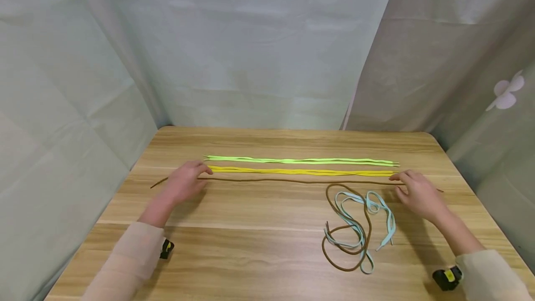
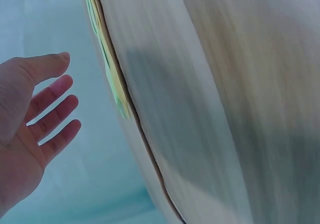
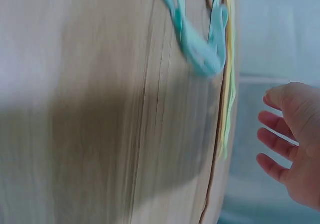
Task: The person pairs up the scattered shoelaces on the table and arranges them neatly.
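Pale curtains back a wooden desk, where neon-green shoelaces, yellow shoelaces and a brown shoelace already lie straight in near-parallel rows. A second brown shoelace and light-blue shoelaces lie tangled nearer the front, seemingly left to straighten. The left hand and right hand, empty with fingers loosely apart, hover near the straight brown one's ends.

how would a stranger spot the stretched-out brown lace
On the wooden table, find the straight yellow laces. Along their near side lies the stretched-out brown lace, a single strand; the other brown lace is loosely looped.
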`<move>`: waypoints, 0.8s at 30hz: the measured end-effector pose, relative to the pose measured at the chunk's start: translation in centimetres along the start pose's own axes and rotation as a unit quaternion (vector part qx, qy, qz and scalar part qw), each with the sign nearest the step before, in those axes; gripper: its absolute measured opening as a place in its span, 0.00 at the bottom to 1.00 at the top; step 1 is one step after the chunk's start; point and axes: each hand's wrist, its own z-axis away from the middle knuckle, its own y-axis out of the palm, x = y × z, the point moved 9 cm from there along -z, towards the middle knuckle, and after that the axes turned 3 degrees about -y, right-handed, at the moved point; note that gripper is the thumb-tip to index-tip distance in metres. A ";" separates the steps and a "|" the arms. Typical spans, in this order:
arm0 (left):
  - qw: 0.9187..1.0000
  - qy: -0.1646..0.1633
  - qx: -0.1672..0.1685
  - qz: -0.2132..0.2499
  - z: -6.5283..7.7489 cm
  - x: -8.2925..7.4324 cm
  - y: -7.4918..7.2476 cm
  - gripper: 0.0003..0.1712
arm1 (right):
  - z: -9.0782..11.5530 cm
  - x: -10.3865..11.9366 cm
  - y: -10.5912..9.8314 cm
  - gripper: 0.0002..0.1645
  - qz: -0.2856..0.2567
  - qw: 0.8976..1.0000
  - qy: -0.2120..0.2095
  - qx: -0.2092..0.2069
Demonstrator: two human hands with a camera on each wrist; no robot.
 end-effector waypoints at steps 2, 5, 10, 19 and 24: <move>1.000 0.028 -0.012 -0.006 -0.2 -1.3 0.2 0.12 | -0.1 1.0 0.1 0.14 -0.008 1.000 -0.010 0.003; 0.998 0.065 -0.021 -0.012 -0.5 -3.0 0.5 0.12 | -0.2 2.3 0.3 0.12 -0.014 1.000 -0.018 0.012; 0.995 0.101 -0.014 -0.011 -0.8 -5.3 1.2 0.13 | 0.0 4.6 0.8 0.12 -0.027 0.999 -0.038 0.027; 0.989 0.149 0.021 0.006 -1.2 -10.1 2.6 0.13 | 0.6 7.9 2.3 0.09 -0.068 0.993 -0.067 0.065; 0.983 0.179 0.039 0.005 -1.1 -12.1 3.8 0.11 | 1.1 8.7 3.5 0.06 -0.084 0.987 -0.047 0.131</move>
